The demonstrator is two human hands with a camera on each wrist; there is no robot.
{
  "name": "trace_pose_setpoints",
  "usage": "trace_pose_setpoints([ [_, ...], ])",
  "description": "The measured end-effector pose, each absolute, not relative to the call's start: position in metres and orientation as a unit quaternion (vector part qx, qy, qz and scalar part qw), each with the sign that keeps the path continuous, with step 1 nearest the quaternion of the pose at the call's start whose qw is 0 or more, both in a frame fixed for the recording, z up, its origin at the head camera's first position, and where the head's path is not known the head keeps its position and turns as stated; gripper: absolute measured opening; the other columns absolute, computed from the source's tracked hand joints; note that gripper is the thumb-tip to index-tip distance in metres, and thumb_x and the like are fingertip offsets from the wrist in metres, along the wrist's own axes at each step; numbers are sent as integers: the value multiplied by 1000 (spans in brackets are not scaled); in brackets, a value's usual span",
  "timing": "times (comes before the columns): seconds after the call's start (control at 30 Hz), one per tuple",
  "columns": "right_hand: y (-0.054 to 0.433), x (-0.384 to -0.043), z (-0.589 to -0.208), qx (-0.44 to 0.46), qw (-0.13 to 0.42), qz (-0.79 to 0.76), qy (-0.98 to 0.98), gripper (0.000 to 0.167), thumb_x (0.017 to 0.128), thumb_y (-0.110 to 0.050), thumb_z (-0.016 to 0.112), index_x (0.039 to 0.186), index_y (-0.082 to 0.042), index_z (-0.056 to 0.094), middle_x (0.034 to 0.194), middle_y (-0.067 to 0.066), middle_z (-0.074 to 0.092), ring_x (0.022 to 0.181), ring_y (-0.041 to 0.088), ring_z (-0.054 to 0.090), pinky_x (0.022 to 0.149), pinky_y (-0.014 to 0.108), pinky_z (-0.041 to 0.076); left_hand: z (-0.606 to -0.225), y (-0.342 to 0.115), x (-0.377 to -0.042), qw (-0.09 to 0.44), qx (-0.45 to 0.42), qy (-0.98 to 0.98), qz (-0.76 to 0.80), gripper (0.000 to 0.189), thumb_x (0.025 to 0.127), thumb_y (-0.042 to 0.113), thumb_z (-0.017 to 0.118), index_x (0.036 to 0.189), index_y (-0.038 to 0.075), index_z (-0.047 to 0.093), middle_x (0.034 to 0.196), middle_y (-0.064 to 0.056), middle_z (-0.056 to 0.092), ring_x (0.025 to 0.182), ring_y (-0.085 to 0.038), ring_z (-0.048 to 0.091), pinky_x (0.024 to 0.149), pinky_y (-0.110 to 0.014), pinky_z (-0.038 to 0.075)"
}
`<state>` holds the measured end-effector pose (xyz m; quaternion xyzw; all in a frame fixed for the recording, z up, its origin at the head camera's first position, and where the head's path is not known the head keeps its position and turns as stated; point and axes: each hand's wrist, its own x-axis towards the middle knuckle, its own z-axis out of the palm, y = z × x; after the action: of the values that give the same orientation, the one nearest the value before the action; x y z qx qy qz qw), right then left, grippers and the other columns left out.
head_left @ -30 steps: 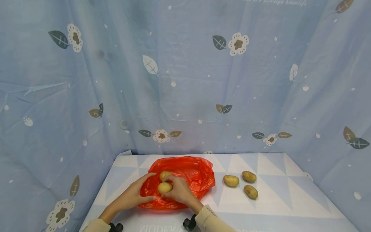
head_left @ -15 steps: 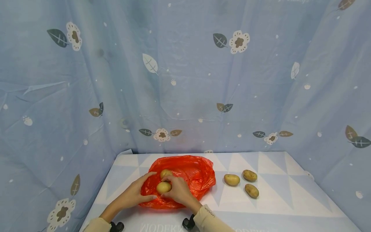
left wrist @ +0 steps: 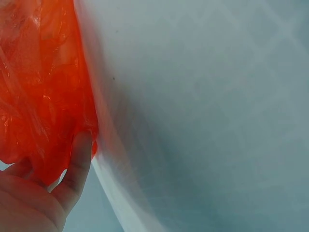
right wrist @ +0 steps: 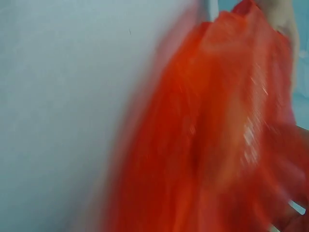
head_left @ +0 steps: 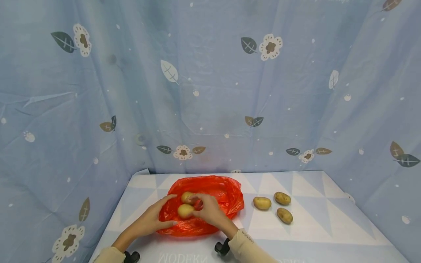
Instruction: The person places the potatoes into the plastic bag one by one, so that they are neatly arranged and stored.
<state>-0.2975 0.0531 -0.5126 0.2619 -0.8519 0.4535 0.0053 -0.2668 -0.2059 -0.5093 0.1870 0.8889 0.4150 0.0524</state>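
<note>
Spread wide at the red plastic bag [head_left: 223, 190] on the bench [head_left: 315, 226] with the left hand [head_left: 152, 220], likely propping its mouth; parted, with the right hand [head_left: 211, 210], at two potatoes [head_left: 185, 211] inside, likely stopped from rolling.

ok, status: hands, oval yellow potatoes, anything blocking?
Left hand holding red plastic bag at left. Right hand loose by two oval yellow potatoes inside. Three potatoes outside, right. Nothing visibly blocking.

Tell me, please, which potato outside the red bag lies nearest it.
The leftmost loose potato; the upper potato and lower potato lie farther right of the red bag.
</note>
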Motion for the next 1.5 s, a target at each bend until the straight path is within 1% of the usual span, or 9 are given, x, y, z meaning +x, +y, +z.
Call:
trace_pose_setpoints([
  [0.13,69,-298,-507,253,1,457,-852,42,84,-14,86,124,-12,72,117,4,73,93,22,65,74,23,56,-510,-206,-266,50,186,891,411,89,83,40,86,156,15,40,156,-15,45,139,-45,45,102,-64,48],
  [0.3,92,-296,-500,241,11,456,-857,40,85,-19,87,122,-18,72,114,-3,72,93,21,65,75,25,57,-511,-205,-265,58,167,892,417,90,82,41,87,156,15,41,155,-14,46,139,-44,45,101,-61,50],
  [0.4,106,-295,-497,235,25,453,-860,39,85,-18,86,121,-19,72,113,-5,71,93,23,66,75,25,57,-511,-204,-265,62,157,892,419,91,81,41,88,155,16,42,155,-14,46,138,-43,46,100,-59,52],
  [0.57,134,-292,-494,225,44,446,-865,40,85,-19,87,122,-16,71,113,-2,72,92,23,67,73,25,58,-511,-204,-265,64,153,893,418,91,80,41,88,155,15,42,154,-14,47,136,-42,48,98,-58,53],
  [0.8,172,-288,-496,198,64,440,-873,40,86,-18,86,123,-14,71,116,10,73,90,20,67,74,26,59,-512,-205,-266,59,165,893,415,90,82,42,87,155,15,42,154,-15,47,136,-43,48,98,-60,52],
  [0.93,191,-284,-500,177,72,443,-876,41,85,-15,86,123,-12,70,115,10,73,89,20,67,74,25,59,-512,-207,-266,57,168,892,416,90,82,41,87,155,14,42,154,-15,47,136,-43,48,99,-61,51],
  [1.2,226,-278,-503,116,101,443,-883,43,82,-12,88,121,-14,72,108,7,75,86,18,67,77,27,58,-511,-207,-266,60,166,891,419,91,81,41,88,155,15,42,154,-15,46,136,-43,48,100,-60,51],
  [1.3,238,-278,-505,96,105,441,-886,41,82,-12,88,120,-15,72,109,7,75,87,16,67,78,27,58,-511,-206,-266,61,165,890,421,91,81,41,88,155,15,42,154,-15,47,136,-43,48,99,-60,52],
  [1.5,261,-281,-505,80,132,418,-895,40,82,-10,88,118,-10,73,112,10,74,94,23,69,84,37,59,-512,-204,-268,60,164,889,423,90,81,41,87,155,15,42,154,-15,47,135,-42,49,97,-58,54],
])
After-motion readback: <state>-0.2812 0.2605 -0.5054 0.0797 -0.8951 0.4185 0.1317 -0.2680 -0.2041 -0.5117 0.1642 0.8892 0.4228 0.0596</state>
